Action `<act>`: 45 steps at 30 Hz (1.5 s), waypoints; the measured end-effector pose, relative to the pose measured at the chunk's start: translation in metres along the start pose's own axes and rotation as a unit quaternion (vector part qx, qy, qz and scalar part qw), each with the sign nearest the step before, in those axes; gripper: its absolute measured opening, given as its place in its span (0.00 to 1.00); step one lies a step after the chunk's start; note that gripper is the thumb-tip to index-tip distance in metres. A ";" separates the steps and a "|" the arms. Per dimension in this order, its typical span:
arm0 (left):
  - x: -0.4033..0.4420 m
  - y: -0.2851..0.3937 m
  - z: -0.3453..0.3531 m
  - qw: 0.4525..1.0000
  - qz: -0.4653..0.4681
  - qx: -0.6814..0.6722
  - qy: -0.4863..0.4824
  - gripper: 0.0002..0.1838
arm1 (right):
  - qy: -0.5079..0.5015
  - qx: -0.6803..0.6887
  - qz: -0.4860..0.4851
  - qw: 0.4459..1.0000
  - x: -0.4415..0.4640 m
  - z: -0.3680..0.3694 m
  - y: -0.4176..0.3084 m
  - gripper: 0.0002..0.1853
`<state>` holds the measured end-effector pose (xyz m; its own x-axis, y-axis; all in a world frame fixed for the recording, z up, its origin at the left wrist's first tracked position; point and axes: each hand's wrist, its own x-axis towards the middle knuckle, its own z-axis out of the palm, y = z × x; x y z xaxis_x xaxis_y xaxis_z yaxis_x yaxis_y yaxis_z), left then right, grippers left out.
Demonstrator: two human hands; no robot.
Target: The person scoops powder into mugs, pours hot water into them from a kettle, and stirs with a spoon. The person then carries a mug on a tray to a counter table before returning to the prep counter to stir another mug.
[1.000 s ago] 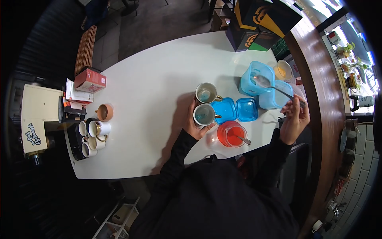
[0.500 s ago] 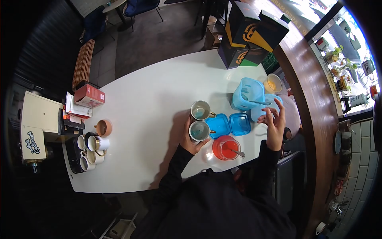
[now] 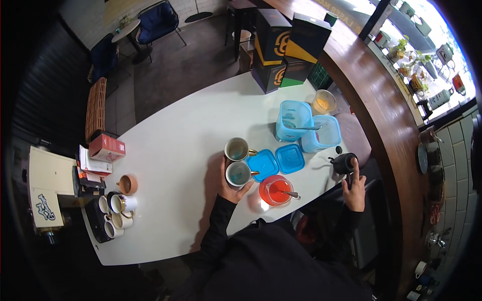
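My left hand [image 3: 230, 190] wraps round the near mug [image 3: 238, 174], its thumb below and its fingers reaching up the left side. Against that one stands a second mug [image 3: 236, 149]; both are pale inside, have gold handles and hold some bluish stuff. At the table's right edge my right hand [image 3: 355, 193] is at a small black kettle [image 3: 343, 163]. Its index finger is stretched along the kettle's right side and the thumb is apart from it. Beside the mugs lie two blue lids [image 3: 290, 159]. A clear container of red liquid [image 3: 271, 190] holds a spoon [image 3: 291, 193].
Behind the lids stand two blue plastic tubs [image 3: 293, 120], one with a spoon across it, and a cup with yellow contents [image 3: 323, 103]. Black boxes [image 3: 271, 45] are stacked at the back. Several mugs [image 3: 123, 203], a brown cup [image 3: 128, 184] and a red box [image 3: 106, 147] stand left.
My right hand has come down from beside the tubs to the black kettle. The left hand stays round the mug. The whole view has shifted and turned a little.
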<state>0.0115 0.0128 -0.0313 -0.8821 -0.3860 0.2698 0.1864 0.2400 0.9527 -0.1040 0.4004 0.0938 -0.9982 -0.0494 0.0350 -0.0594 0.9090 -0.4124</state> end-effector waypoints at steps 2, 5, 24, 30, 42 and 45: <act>0.001 0.005 -0.003 1.000 0.011 0.008 -0.009 0.64 | -0.006 0.034 -0.005 0.999 -0.007 0.007 -0.003 0.52; 0.004 0.013 -0.003 1.000 0.005 -0.027 -0.010 0.63 | 0.003 0.047 -0.015 0.999 -0.008 0.025 -0.001 0.53; 0.001 -0.005 -0.001 0.999 0.045 -0.021 0.012 0.60 | 0.111 0.108 0.010 0.988 0.014 0.066 0.036 0.54; 0.002 0.001 -0.002 0.999 0.031 -0.021 -0.004 0.58 | 0.148 0.162 -0.042 0.975 0.005 0.064 0.036 0.49; 0.002 0.001 -0.003 0.999 0.001 -0.025 -0.025 0.59 | 0.034 0.389 -0.137 0.910 -0.017 -0.027 -0.032 0.48; 0.000 -0.003 -0.003 0.999 -0.021 -0.037 -0.026 0.60 | -0.078 0.378 -0.096 0.918 -0.024 -0.045 -0.059 0.48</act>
<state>0.0122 0.0098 -0.0340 -0.9109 -0.3465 0.2242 0.1788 0.1583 0.9711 -0.0765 0.3670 0.1583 -0.9546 -0.2904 0.0664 -0.1662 0.3343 -0.9277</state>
